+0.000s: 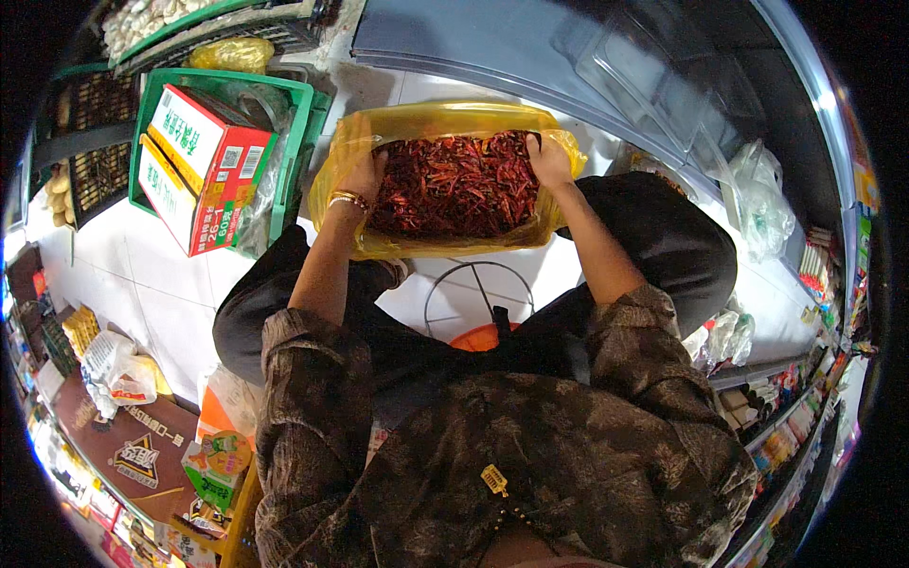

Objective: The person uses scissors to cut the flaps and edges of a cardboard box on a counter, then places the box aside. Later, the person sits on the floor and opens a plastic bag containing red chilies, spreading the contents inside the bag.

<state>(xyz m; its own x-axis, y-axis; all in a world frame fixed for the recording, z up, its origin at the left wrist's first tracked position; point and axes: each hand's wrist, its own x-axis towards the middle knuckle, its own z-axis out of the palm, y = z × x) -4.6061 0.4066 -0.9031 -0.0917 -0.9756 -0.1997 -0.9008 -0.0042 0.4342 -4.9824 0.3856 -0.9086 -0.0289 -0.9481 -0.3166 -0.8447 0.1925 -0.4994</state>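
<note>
A translucent yellow plastic bag (454,248), its mouth wide and facing up, is in front of me between my knees. Dried red chilies (454,184) fill it in a roughly rectangular mass. My left hand (363,177), with bracelets at the wrist, grips the bag's left side, thumb against the chilies. At the upper right, my right hand (550,162) grips the opposite side, its thumb also over the edge of the chilies. Most fingers of both hands are hidden by the plastic and the sides.
A green plastic crate (298,163) holding a red and white carton (206,170) stands on the floor to the left. Ahead is a grey cabinet (454,42). A round wire frame (476,264) shows below the bag. Plastic bags (760,202) lie at right, shelved goods (781,440) lower right.
</note>
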